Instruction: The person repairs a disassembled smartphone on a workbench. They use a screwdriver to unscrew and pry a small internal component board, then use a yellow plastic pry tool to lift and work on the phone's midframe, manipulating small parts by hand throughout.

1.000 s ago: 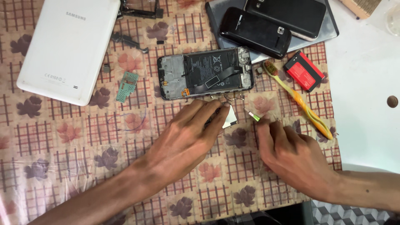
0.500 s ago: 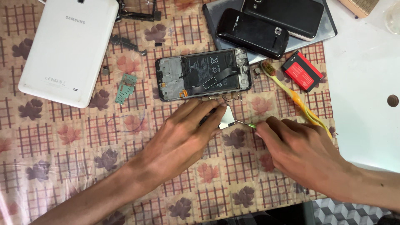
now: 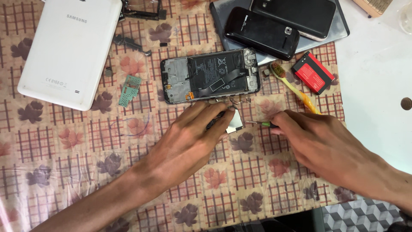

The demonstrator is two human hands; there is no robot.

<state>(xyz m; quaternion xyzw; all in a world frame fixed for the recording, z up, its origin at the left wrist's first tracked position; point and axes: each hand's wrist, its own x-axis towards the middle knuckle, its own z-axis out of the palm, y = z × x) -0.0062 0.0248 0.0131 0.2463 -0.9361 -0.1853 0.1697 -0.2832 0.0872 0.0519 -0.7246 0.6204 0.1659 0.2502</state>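
An opened phone [image 3: 210, 76] lies back-up on the patterned tablecloth, its battery and ribbon cable showing. Just below it my left hand [image 3: 193, 137] presses a small silvery metal part [image 3: 235, 123] against the cloth with its fingertips. My right hand [image 3: 319, 144] grips a thin green-handled screwdriver [image 3: 259, 123] whose tip points left at that part. Several tiny loose metal pieces [image 3: 240, 101] lie between the phone and my hands.
A white tablet [image 3: 68, 49] lies face down at the top left. A small green circuit board [image 3: 131, 90] sits beside it. Two dark phones [image 3: 274, 30] rest on a grey slab at the top. A toothbrush [image 3: 294, 88] and a red battery [image 3: 313, 72] lie right.
My right hand has slid left and up, bringing the screwdriver tip to the metal part. My left hand has shifted slightly and stays on that part.
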